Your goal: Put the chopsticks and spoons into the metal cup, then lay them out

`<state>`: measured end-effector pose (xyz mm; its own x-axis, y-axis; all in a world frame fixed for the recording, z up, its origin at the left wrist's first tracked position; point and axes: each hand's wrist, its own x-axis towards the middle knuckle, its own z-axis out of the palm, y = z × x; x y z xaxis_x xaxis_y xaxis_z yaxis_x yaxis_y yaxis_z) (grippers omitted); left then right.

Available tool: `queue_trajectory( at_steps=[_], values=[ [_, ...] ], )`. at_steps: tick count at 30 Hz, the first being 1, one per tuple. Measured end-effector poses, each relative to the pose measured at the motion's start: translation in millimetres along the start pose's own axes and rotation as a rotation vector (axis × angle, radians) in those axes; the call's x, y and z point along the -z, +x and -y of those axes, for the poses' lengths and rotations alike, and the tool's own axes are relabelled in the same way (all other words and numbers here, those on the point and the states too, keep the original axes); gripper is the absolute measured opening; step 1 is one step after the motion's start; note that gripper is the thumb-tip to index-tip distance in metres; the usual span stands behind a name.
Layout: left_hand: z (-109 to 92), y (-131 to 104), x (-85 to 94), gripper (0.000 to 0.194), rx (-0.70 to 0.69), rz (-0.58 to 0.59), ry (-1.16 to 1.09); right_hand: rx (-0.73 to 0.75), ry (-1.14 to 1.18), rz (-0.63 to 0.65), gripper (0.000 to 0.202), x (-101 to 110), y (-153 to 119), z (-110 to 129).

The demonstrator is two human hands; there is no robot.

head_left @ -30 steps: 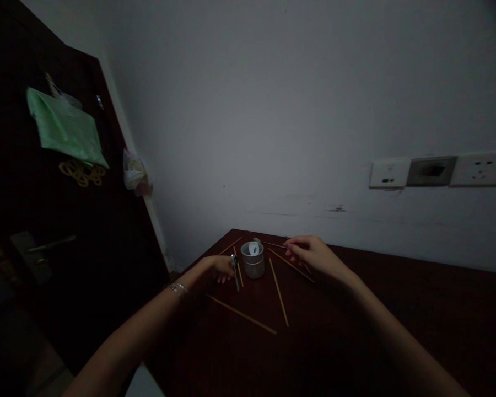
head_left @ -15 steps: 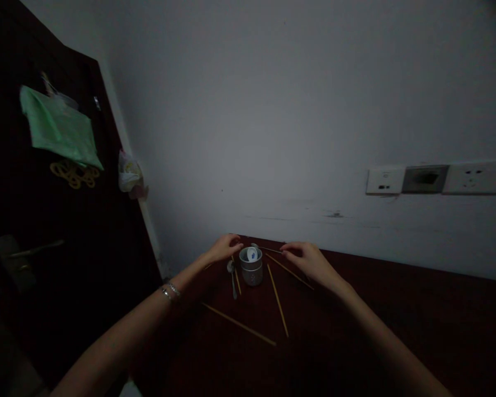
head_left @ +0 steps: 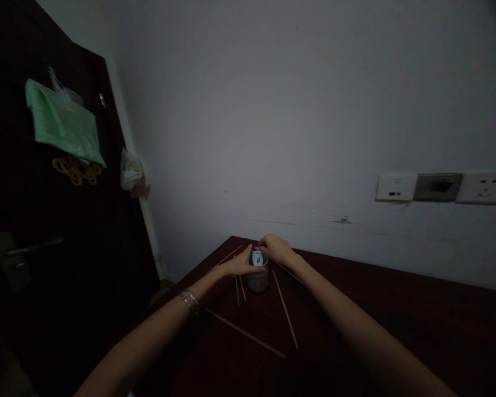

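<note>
A grey metal cup [head_left: 258, 283] stands upright near the table's back corner, with a white spoon [head_left: 257, 258] bearing a blue mark inside it. My left hand [head_left: 242, 264] curls round the cup's upper left side, thumb at the far rim and fingers across the front. At the back right of the rim, my right hand [head_left: 276, 249] is closed with its fingertips pinched on a metal spoon, mostly hidden now. Beside the cup on the left lie another metal spoon [head_left: 237, 292] and a chopstick [head_left: 242, 288], partly under my left hand.
More chopsticks lie on the dark red table [head_left: 355, 303]: one in front [head_left: 248, 334], one to the right [head_left: 285, 310], one at the back left [head_left: 230, 255]. Behind is a white wall with sockets [head_left: 395, 187]. A dark door [head_left: 107, 231] stands left.
My right hand has moved left with the metal spoon to the cup's rim. My left hand has come forward and right, from behind the cup's left side to round it. The view has shifted slightly.
</note>
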<state>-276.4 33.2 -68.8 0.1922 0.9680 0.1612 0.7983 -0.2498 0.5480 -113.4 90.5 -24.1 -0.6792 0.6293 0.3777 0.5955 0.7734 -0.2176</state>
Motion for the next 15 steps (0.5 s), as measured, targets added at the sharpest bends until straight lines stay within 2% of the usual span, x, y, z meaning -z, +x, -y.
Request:
queue_trajectory(
  at_steps=[3,6,15],
  values=[
    [5.9,2.3,0.3,0.094,0.060,0.010,-0.007,0.010,-0.094,0.072,0.025,-12.0,2.9,0.3],
    [10.8,4.6,-2.5,0.090,0.034,0.007,-0.033,0.033,-0.151,0.071,0.025,-20.2,2.1,-0.1],
    [8.1,3.9,-6.3,0.098,-0.014,-0.028,-0.058,0.011,-0.226,0.059,0.023,-23.7,3.6,6.1]
  ],
)
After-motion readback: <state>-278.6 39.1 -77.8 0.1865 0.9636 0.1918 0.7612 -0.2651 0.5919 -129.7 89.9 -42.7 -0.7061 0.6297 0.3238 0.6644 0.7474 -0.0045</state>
